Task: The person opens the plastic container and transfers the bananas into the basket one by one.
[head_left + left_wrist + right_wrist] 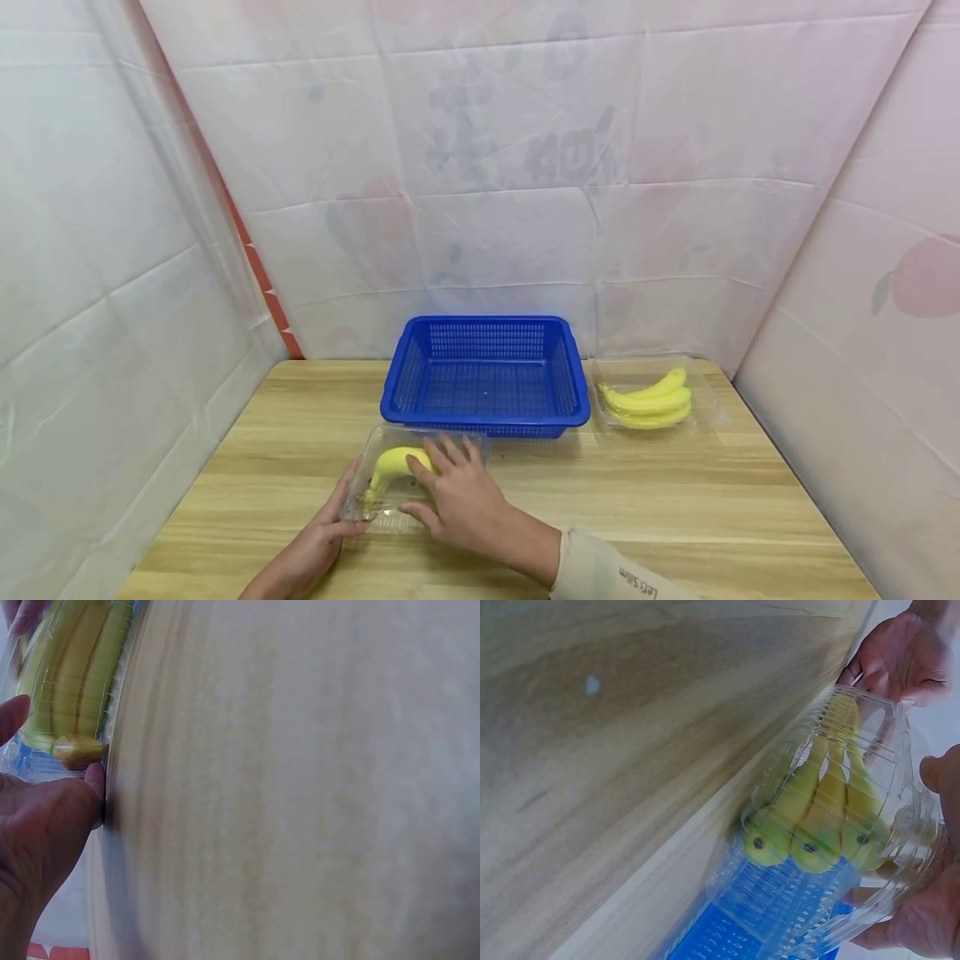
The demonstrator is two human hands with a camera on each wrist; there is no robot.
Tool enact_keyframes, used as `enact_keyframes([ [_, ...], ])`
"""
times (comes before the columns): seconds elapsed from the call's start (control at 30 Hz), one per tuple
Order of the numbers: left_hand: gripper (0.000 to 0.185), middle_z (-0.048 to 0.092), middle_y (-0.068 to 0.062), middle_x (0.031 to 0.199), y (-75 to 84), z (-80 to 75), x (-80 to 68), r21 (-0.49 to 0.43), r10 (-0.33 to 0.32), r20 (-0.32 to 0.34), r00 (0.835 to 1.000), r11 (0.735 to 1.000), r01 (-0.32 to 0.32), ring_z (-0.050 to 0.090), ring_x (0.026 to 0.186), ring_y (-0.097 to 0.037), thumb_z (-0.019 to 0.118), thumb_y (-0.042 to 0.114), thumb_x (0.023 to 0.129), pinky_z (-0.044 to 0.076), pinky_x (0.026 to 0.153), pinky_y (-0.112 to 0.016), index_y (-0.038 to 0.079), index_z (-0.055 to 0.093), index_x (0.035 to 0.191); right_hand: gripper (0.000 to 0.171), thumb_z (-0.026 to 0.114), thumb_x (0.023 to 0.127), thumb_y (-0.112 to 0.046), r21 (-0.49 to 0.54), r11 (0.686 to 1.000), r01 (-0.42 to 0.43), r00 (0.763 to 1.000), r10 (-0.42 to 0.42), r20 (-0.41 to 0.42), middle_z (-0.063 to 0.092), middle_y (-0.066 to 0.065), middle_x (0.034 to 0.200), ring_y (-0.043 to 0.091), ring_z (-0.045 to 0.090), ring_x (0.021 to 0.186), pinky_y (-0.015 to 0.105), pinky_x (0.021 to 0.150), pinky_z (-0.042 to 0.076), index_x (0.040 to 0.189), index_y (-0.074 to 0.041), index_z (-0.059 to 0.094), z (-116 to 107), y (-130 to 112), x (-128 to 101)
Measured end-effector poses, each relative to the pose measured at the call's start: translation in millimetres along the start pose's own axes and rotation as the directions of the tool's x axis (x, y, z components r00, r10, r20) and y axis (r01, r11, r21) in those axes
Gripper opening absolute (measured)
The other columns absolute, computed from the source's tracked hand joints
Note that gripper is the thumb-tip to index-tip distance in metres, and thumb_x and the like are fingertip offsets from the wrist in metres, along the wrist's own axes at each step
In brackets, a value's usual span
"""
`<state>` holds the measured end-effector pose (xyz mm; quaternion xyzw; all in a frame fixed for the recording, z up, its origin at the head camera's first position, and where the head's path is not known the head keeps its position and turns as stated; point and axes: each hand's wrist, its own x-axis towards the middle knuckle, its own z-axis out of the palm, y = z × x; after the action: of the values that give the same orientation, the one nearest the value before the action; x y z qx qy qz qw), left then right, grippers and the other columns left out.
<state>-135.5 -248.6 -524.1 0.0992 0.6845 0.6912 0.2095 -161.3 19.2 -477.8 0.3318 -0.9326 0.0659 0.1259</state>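
We see L hand grip the near box of bananas, R hand splayed atop, closure unclear; 2nd box untouched, basket w/o fruit.

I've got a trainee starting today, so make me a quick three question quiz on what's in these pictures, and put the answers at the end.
1. Multiple choice: in the head view, where is the far clear container relative to the blue basket?
A) To its left
B) To its right
C) Inside it

2. True or false: the left hand is spread over the top of the near clear container.

3. Fill in the blank: both containers hold yellow ____.

Key:
1. B.
2. False; the left hand holds its left end, and the right hand is spread over the top.
3. Bananas.
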Motion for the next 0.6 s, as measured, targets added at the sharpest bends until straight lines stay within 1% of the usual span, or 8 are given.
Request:
enact_keyframes([
  [0.07, 0.101, -0.034, -0.011, 0.175, -0.9, -0.2, -0.2, -0.028, 0.0, 0.028, 1.0, 1.0, 0.001, -0.036, 0.158, -0.037, 0.052, 0.001, 0.101, -0.029, 0.121, -0.062, 0.025, -0.017, 0.171, 0.063, 0.036, 0.11, -0.066, 0.05, 0.999, -0.018, 1.0, 0.018, -0.004, 0.059, 0.012, 0.158, 0.039, 0.058, 0.146, 0.065, 0.117, 0.048, 0.154, -0.026, 0.06, -2.3, 1.8, 0.9],
  [0.13, 0.101, -0.037, -0.008, 0.174, -1.3, -0.1, -0.5, -0.044, -0.001, 0.054, 0.999, 0.999, 0.003, -0.039, 0.157, -0.035, 0.05, 0.001, 0.102, -0.032, 0.12, -0.061, 0.027, -0.02, 0.17, 0.063, 0.036, 0.11, -0.066, 0.088, 0.996, -0.03, 1.0, 0.03, 0.001, 0.061, 0.012, 0.157, 0.039, 0.059, 0.145, 0.066, 0.116, 0.048, 0.152, -0.026, 0.061, -3.9, 3.2, 0.8],
  [0.2, 0.1, -0.039, -0.008, 0.173, -1.8, -0.1, -0.5, -0.043, 0.003, 0.072, 0.997, 0.999, 0.0, -0.041, 0.156, -0.035, 0.05, 0.002, 0.104, -0.034, 0.119, -0.064, 0.027, -0.021, 0.17, 0.064, 0.037, 0.11, -0.066, 0.098, 0.995, -0.027, 1.0, 0.027, 0.006, 0.062, 0.013, 0.156, 0.039, 0.059, 0.145, 0.067, 0.115, 0.048, 0.152, -0.026, 0.062, -5.0, 4.0, 0.1],
  [0.23, 0.099, -0.039, -0.009, 0.173, -2.0, 0.1, -0.3, -0.039, 0.006, 0.074, 0.997, 0.999, -0.003, -0.042, 0.155, -0.036, 0.05, 0.003, 0.104, -0.034, 0.117, -0.068, 0.026, -0.021, 0.17, 0.064, 0.037, 0.109, -0.067, 0.1, 0.995, -0.022, 1.0, 0.021, 0.009, 0.061, 0.013, 0.156, 0.04, 0.059, 0.145, 0.068, 0.115, 0.048, 0.152, -0.026, 0.062, -5.1, 4.4, -0.5],
  [0.33, 0.098, -0.037, -0.011, 0.174, -1.7, 1.0, 0.5, -0.021, 0.008, 0.061, 0.998, 1.0, -0.006, -0.04, 0.157, -0.038, 0.05, 0.004, 0.104, -0.032, 0.116, -0.073, 0.025, -0.019, 0.17, 0.065, 0.039, 0.109, -0.067, 0.093, 0.996, -0.003, 1.0, 0.003, -0.003, 0.062, 0.014, 0.156, 0.04, 0.059, 0.144, 0.068, 0.114, 0.049, 0.151, -0.025, 0.062, -4.7, 4.8, -2.1],
  [0.43, 0.098, -0.035, -0.012, 0.175, -0.7, 1.6, 1.1, -0.017, 0.011, 0.046, 0.999, 1.0, -0.01, -0.038, 0.158, -0.039, 0.05, 0.003, 0.104, -0.031, 0.117, -0.073, 0.024, -0.018, 0.171, 0.064, 0.041, 0.109, -0.067, 0.098, 0.995, -0.001, 1.0, 0.003, -0.017, 0.061, 0.015, 0.156, 0.04, 0.059, 0.144, 0.068, 0.115, 0.048, 0.152, -0.024, 0.062, -5.1, 5.2, -2.7],
  [0.6, 0.098, -0.035, -0.011, 0.175, 1.3, 1.9, 0.6, -0.009, 0.003, 0.034, 0.999, 1.0, -0.003, -0.038, 0.158, -0.039, 0.051, 0.004, 0.103, -0.031, 0.116, -0.074, 0.025, -0.016, 0.171, 0.066, 0.039, 0.108, -0.068, 0.096, 0.995, -0.007, 1.0, 0.006, 0.015, 0.058, 0.014, 0.159, 0.04, 0.057, 0.147, 0.067, 0.118, 0.046, 0.155, -0.025, 0.059, -6.8, 4.9, -3.2],
])
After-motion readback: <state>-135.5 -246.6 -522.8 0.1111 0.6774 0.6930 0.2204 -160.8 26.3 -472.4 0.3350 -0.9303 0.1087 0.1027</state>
